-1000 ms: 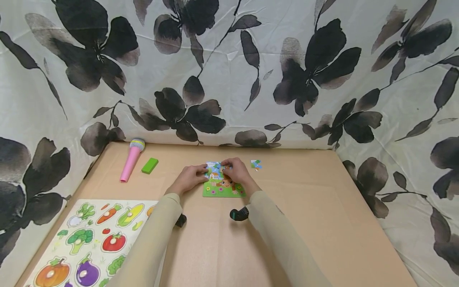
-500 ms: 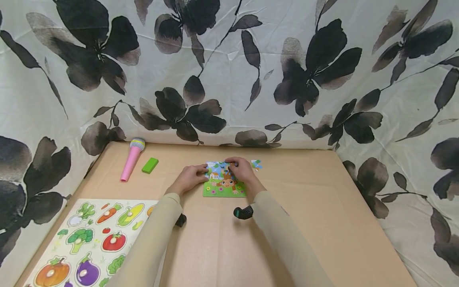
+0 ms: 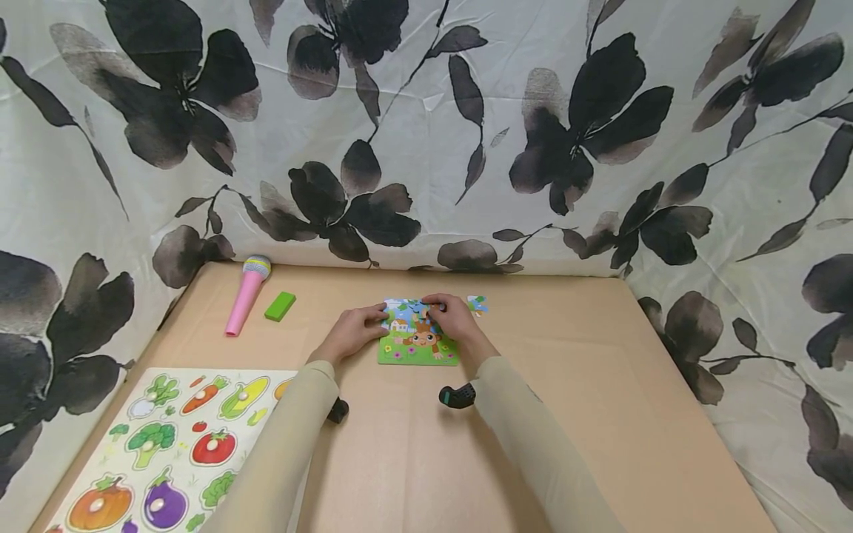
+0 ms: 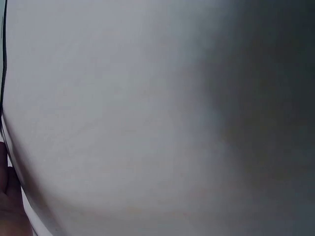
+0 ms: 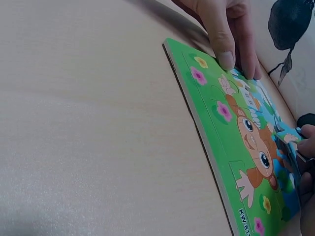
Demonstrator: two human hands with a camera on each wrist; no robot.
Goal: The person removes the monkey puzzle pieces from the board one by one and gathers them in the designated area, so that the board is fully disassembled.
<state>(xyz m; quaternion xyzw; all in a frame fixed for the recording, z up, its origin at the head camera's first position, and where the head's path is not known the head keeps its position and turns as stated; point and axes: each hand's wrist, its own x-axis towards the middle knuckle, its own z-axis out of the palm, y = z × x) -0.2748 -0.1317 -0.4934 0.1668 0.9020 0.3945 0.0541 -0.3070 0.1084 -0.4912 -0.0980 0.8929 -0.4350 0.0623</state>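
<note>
A small monkey jigsaw puzzle (image 3: pixel 416 357) with a green lower border lies flat on the table. My left hand (image 3: pixel 353 331) rests at its left edge, thumb and fingertips touching the border in the right wrist view. Over the puzzle's upper right part, my right hand (image 3: pixel 455 320) pinches a jigsaw piece (image 5: pixel 284 139), which looks tilted above the board. Just right of that hand lies another loose piece group (image 3: pixel 477 303), blue and green. The left wrist view is mostly filled by a pale blurred surface, with part of my left hand (image 4: pixel 11 209) at the lower left.
A pink toy microphone (image 3: pixel 246 300) and a green block (image 3: pixel 280 306) lie at the back left. A vegetable picture board (image 3: pixel 180 414) covers the front left, partly under the left sleeve (image 3: pixel 286 437). Floral cloth (image 3: pixel 426 148) hangs behind the table (image 3: pixel 600 385).
My right hand has moved slightly right and lifted off the puzzle's middle, uncovering more of the monkey, with the piece between its fingers. The left hand has stayed at the left edge.
</note>
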